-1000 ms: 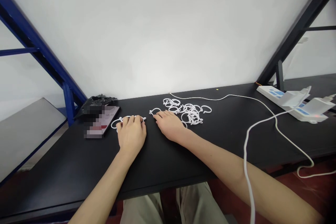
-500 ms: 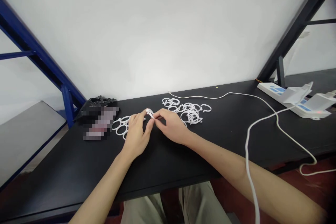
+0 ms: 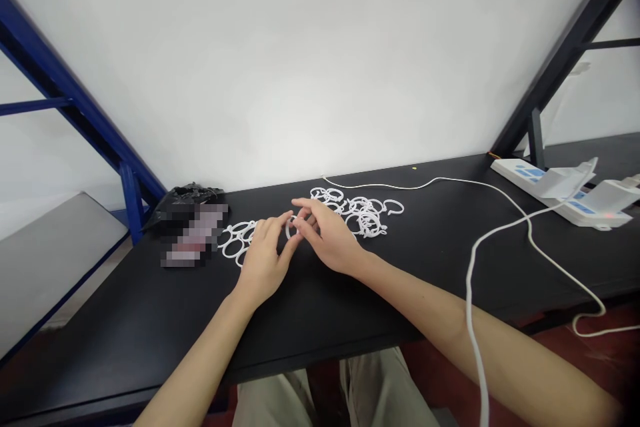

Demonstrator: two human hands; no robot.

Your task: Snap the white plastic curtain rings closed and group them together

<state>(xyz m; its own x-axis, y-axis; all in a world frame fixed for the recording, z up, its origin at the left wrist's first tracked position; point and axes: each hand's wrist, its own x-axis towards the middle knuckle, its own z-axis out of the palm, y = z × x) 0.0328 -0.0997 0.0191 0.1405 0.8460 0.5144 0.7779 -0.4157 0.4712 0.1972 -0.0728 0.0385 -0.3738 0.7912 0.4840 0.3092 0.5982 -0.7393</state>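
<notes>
Between my two hands is a white plastic ring [image 3: 289, 229], partly covered by fingers. My left hand [image 3: 265, 253] pinches it from the left with thumb and fingertips. My right hand [image 3: 327, 235] has its thumb and fingers closed on the ring's right side. Beside my left hand, several joined-looking white rings [image 3: 233, 248] lie flat on the black table [image 3: 320, 320]. Past my right hand, a loose pile of white rings with small clips [image 3: 369, 221] rests on the table, partly hidden by that hand.
A crumpled black plastic bag [image 3: 187, 197] and a pixelated item [image 3: 197, 237] lie at the left. A white power strip [image 3: 565, 197] with plugged-in adapters is at the right. Its white cable [image 3: 473, 280] loops across in front of my right forearm. A white wall [image 3: 320, 80] stands behind the table.
The ring between my hands has turned, and its round opening faces me more. My right fingers have lifted and spread around it, while my left hand has shifted slightly right.
</notes>
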